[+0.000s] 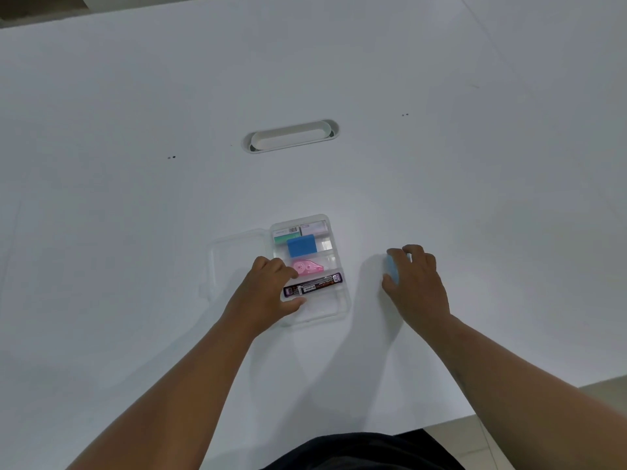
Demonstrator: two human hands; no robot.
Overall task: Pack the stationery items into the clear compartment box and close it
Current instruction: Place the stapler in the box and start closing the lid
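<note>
The clear compartment box [341, 300] lies open on the white table, its lid [234, 259] folded out flat to the left. Inside, from far to near, sit small white and green packs [288, 234], a blue eraser [302, 245], a pink correction tape [307, 267] and a dark lead case [314, 283]. My left hand [268, 293] rests on the box's left near edge, fingers touching its rim beside the lead case. To the right of the box, my right hand [415, 279] is curled around a light blue item [392, 266] on the table.
A long oval cable slot [290, 136] is cut into the white table [135, 198] beyond the box. Small dark dots mark the surface at far left and far right. The table's near right edge meets a tiled floor.
</note>
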